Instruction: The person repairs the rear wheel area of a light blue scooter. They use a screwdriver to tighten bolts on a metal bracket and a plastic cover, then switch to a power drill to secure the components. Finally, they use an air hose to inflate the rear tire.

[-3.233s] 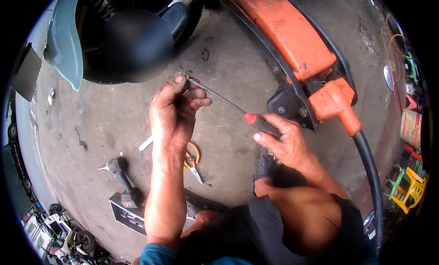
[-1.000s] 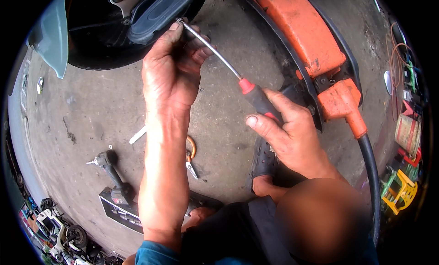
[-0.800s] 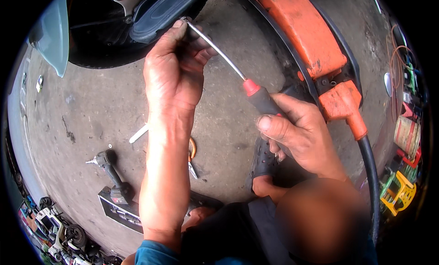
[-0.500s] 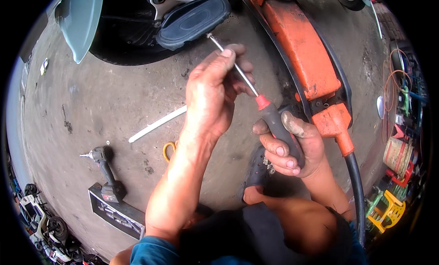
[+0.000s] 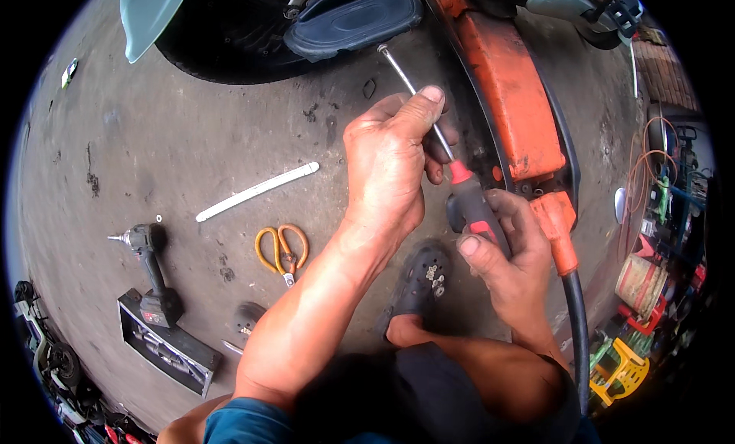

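Screwdriver (image 5: 459, 185): right hand (image 5: 509, 253) grips handle, left hand (image 5: 394, 164) pinches shaft.

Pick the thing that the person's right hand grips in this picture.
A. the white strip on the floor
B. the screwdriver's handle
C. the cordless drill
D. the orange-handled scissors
B: the right hand wraps the black-and-red handle of the screwdriver, while the left hand pinches its shaft; the scissors, drill and white strip lie untouched on the floor.
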Demonstrator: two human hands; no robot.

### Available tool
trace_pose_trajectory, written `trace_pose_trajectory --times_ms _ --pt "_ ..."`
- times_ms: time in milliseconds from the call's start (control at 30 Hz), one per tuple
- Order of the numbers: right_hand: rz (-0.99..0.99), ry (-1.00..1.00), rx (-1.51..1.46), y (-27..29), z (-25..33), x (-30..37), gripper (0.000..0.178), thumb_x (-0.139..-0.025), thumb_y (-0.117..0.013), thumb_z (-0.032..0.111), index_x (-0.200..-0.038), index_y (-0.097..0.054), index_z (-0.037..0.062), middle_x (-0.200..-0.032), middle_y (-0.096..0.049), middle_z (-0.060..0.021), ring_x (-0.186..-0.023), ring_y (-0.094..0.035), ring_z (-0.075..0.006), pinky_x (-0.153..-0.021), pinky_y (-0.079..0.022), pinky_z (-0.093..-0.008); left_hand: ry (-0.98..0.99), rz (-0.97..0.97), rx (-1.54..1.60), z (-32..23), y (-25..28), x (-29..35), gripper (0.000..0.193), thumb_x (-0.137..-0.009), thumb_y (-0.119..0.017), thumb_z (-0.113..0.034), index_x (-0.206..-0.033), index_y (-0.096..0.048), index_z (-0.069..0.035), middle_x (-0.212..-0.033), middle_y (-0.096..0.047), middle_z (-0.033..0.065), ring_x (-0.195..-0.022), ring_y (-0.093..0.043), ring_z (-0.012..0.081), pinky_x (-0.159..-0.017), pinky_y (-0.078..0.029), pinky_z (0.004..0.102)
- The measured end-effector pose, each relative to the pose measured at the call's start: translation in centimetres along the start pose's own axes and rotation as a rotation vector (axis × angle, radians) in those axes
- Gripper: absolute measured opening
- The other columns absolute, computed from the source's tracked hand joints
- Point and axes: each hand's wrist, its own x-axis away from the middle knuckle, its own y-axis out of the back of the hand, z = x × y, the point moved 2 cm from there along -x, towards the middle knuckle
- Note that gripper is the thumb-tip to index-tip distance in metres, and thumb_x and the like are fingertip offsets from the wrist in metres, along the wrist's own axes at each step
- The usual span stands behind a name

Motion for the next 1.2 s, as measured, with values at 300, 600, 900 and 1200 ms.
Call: trace_pose_trajectory --times_ms 300,600,900,1200 --pt "-0.012 0.209 0.096 -1.3 -0.6 1.4 0.063 -0.086 -0.074 0.033 -0.127 -0.046 -0.0060 -0.101 -0.060 -0.0136 -0.080 -0.061 -0.0166 -0.070 -0.050 -0.0252 -0.048 0.029 0.019 -0.4 0.3 0.3 0.022 -0.094 -0.058 -0.018 -0.099 -0.060 0.004 -0.073 -0.060 0.0093 -0.052 -0.052 0.0116 -0.044 -0.042 0.0255" --pt "0.382 -0.309 -0.878 -0.8 -1.9 1.5 0.066 -0.096 -0.050 0.049 -0.130 -0.044 -0.0074 -0.088 -0.059 -0.0121 -0.051 -0.050 -0.0107 -0.039 -0.035 -0.0230 -0.039 0.084 0.139 -0.9 1.0 0.8 0.023 -0.092 -0.060 -0.015 -0.099 -0.059 0.007 -0.073 -0.060 0.0105 -0.050 -0.051 0.0126 -0.043 -0.043 0.0277" --pt "0.086 -0.042 -0.055 -2.4 0.4 3.1 0.057 -0.090 -0.064 0.040 -0.123 -0.050 -0.0048 -0.095 -0.061 -0.0161 -0.069 -0.062 -0.0161 -0.052 -0.047 -0.0247 -0.028 0.069 0.107 -1.2 2.0 1.3 0.023 -0.092 -0.058 -0.013 -0.100 -0.059 0.009 -0.074 -0.061 0.0113 -0.050 -0.051 0.0129 -0.043 -0.044 0.0289" --pt "-0.027 0.154 0.145 -3.2 -0.5 3.8 0.063 -0.097 -0.048 0.050 -0.130 -0.040 -0.0038 -0.110 -0.056 -0.0157 -0.078 -0.060 -0.0193 -0.051 -0.043 -0.0240 -0.036 0.037 0.105 -1.3 1.7 1.3 0.018 -0.092 -0.059 -0.013 -0.089 -0.059 0.005 -0.073 -0.061 0.0114 -0.048 -0.050 0.0128 -0.041 -0.044 0.0294"
